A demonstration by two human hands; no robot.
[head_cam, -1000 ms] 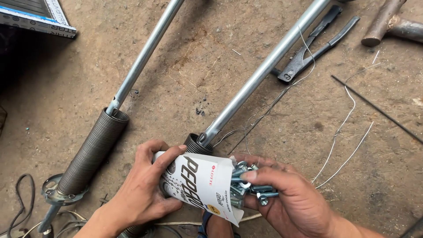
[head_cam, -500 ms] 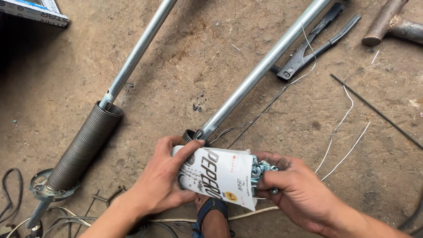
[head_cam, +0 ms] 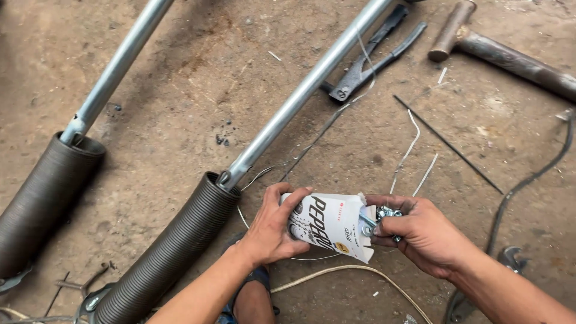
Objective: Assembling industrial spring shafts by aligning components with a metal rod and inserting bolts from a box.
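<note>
White torn carton (head_cam: 327, 225) gripped by left hand (head_cam: 270, 231), right hand (head_cam: 420, 234) pinching metal bolts (head_cam: 384, 215) at its mouth

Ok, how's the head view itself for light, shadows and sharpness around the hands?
Head view: even, soft daylight and no glare, even on the metal tubes; a darker shaded patch lies at the top left of the floor. The left hand, right hand, white carton and bolts are in sharp focus.

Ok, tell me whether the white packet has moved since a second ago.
Yes. The white packet has shifted right, away from the spring's top end and toward the loose white wires.
</note>
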